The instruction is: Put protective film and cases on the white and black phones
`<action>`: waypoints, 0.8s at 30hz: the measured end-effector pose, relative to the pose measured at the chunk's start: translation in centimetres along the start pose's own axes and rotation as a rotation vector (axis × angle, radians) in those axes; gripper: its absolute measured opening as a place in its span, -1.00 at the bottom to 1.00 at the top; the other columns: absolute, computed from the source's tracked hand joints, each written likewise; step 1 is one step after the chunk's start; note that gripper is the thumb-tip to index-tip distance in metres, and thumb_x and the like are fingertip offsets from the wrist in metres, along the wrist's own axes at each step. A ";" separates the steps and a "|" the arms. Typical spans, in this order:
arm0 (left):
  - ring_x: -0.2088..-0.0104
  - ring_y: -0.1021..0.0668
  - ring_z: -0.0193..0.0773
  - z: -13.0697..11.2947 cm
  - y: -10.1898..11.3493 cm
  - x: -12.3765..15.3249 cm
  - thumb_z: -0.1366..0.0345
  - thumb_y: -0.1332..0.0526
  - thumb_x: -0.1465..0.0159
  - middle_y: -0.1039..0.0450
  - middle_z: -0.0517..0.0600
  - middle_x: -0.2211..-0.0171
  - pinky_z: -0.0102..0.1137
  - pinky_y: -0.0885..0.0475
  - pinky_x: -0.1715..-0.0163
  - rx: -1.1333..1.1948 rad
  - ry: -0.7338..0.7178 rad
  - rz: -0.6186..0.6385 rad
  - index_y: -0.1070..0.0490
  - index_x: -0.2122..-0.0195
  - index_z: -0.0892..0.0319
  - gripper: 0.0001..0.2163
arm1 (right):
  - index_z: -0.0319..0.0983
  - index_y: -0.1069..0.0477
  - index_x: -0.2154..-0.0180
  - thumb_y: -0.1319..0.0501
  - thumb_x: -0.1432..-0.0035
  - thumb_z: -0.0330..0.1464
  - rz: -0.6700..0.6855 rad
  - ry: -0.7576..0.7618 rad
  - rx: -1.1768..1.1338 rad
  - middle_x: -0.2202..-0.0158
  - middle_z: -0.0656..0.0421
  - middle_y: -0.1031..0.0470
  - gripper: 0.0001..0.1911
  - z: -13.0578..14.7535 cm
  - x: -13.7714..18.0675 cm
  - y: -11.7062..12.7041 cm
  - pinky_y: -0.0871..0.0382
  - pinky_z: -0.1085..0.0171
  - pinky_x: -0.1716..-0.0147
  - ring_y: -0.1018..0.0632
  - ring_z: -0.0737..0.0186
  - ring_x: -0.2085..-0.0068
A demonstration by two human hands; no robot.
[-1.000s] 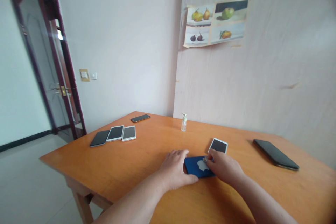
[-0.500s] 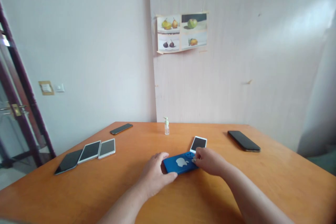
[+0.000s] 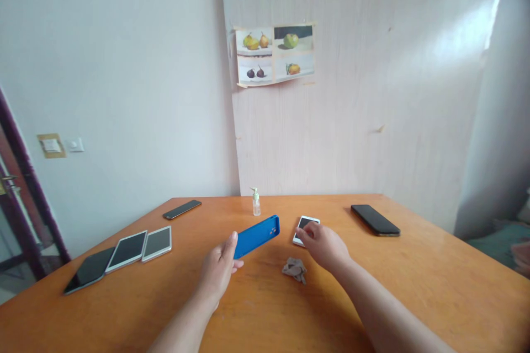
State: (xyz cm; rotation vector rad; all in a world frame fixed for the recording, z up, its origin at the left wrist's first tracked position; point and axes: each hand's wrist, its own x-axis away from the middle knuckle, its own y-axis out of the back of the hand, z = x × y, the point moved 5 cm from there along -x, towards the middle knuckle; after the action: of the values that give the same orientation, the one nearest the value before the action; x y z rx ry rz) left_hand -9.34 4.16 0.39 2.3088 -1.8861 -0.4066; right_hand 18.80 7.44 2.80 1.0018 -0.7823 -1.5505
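My left hand [image 3: 218, 271] grips a blue phone case [image 3: 255, 238] by its near left end. The case is raised and tilted, its hollow inner side and camera holes facing me. Over the lower right part of a white phone [image 3: 305, 223] is my right hand [image 3: 323, 244], its fingers curled together. Whether those fingers touch the phone or hold anything is hidden. Between the hands a crumpled grey cloth [image 3: 295, 269] lies on the wooden table [image 3: 256, 314].
A small clear pump bottle [image 3: 256, 207] stands toward the back. Two white phones [image 3: 129, 250] and a dark one [image 3: 91, 269] lie in a row at left, another dark phone [image 3: 182, 209] behind them. A black phone [image 3: 375, 219] lies at right.
My left hand has lifted the blue case and turned its inside toward me. My right hand has left it and moved to the white phone. The grey cloth now lies uncovered; the view has shifted.
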 end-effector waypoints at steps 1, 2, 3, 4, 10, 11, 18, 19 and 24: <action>0.35 -0.62 -0.01 0.1 0.0 -0.1 -0.27 -0.07 -0.15 -0.58 0.11 0.44 -0.27 -0.48 0.36 -0.010 0.005 -0.003 -0.46 0.24 0.22 -0.42 | -0.15 -0.45 0.17 0.04 -0.25 0.03 -0.083 -0.043 0.045 0.20 0.05 -0.53 -0.52 -0.4 -0.2 0.3 -0.22 0.25 0.30 -0.50 0.10 0.18; 0.37 -0.62 0.00 0.2 -0.1 -0.2 -0.28 -0.06 -0.15 -0.57 0.10 0.49 -0.27 -0.47 0.36 -0.027 0.004 -0.003 -0.46 0.27 0.22 -0.41 | -0.16 -0.41 0.07 0.04 -0.25 0.04 -0.142 -0.073 0.087 0.12 0.01 -0.51 -0.49 -0.6 -0.4 0.3 -0.23 0.20 0.23 -0.48 0.03 0.09; 0.38 -0.61 0.00 0.3 -0.1 -0.3 -0.29 -0.04 -0.15 -0.55 0.09 0.53 -0.27 -0.47 0.37 -0.048 -0.003 -0.003 -0.45 0.29 0.21 -0.40 | -0.16 -0.35 -0.03 0.03 -0.23 0.05 -0.170 -0.094 0.121 0.04 -0.03 -0.47 -0.45 -0.8 -0.6 0.0 -0.24 0.15 0.17 -0.44 -0.03 0.02; 0.40 -0.61 -0.01 0.3 -0.2 -0.4 -0.30 -0.02 -0.15 -0.54 0.07 0.56 -0.28 -0.46 0.38 -0.069 -0.013 -0.002 -0.45 0.31 0.20 -0.40 | -0.16 -0.28 -0.12 0.02 -0.20 0.08 -0.168 -0.111 0.147 -0.02 -0.07 -0.44 -0.37 -1.0 -0.8 -0.5 -0.23 0.09 0.11 -0.41 -0.09 -0.04; 0.47 -0.59 -0.05 0.7 -0.2 -0.8 -0.31 0.06 -0.19 -0.49 0.02 0.64 -0.33 -0.38 0.42 -0.158 -0.049 -0.016 -0.43 0.31 0.17 -0.39 | -0.23 -0.01 -0.30 0.03 -0.06 0.25 -0.061 -0.176 0.217 -0.10 -0.21 -0.34 -0.03 -0.9 -1.4 -3.7 -0.12 -0.11 0.01 -0.31 -0.24 -0.15; 0.48 -0.58 -0.06 0.8 -0.2 -0.8 -0.31 0.06 -0.19 -0.49 0.02 0.65 -0.34 -0.37 0.43 -0.160 -0.048 -0.019 -0.43 0.31 0.17 -0.39 | -0.23 0.00 -0.30 0.04 -0.06 0.26 -0.062 -0.181 0.218 -0.10 -0.22 -0.34 -0.03 -0.8 -1.4 -3.8 -0.11 -0.13 0.01 -0.32 -0.25 -0.15; 0.55 -0.54 -0.11 0.5 -0.1 -0.5 -0.29 0.06 -0.21 -0.37 -0.07 0.72 -0.38 -0.29 0.48 -0.136 -0.038 -0.045 -0.36 0.37 0.14 -0.45 | -0.25 -0.12 -0.22 -0.02 -0.06 0.19 -0.060 -0.240 0.218 -0.03 -0.21 -0.41 -0.13 -1.1 -1.8 -3.8 -0.11 -0.18 0.05 -0.35 -0.25 -0.11; 0.56 -0.52 -0.12 0.4 -0.1 -0.4 -0.29 0.07 -0.22 -0.34 -0.08 0.72 -0.38 -0.28 0.49 -0.141 -0.041 -0.052 -0.34 0.39 0.13 -0.45 | -0.25 -0.15 -0.20 -0.04 -0.08 0.15 -0.057 -0.236 0.219 -0.03 -0.20 -0.42 -0.18 -1.2 -1.8 -3.7 -0.11 -0.17 0.05 -0.36 -0.24 -0.10; 0.62 -0.45 -0.20 0.1 0.1 -0.3 -0.30 0.05 -0.19 -0.24 -0.13 0.74 -0.41 -0.23 0.55 -0.097 -0.031 -0.061 -0.29 0.48 0.12 -0.46 | -0.22 -0.32 -0.05 -0.09 -0.11 -0.10 0.015 -0.212 0.223 0.02 -0.12 -0.48 -0.48 -1.7 -1.8 -2.8 -0.22 -0.08 0.10 -0.40 -0.19 -0.07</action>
State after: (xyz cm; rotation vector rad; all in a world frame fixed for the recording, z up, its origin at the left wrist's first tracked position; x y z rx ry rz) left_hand -9.48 4.45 0.38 2.3139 -1.7716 -0.5324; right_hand 19.29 9.79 -0.06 0.9979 -1.1278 -1.5984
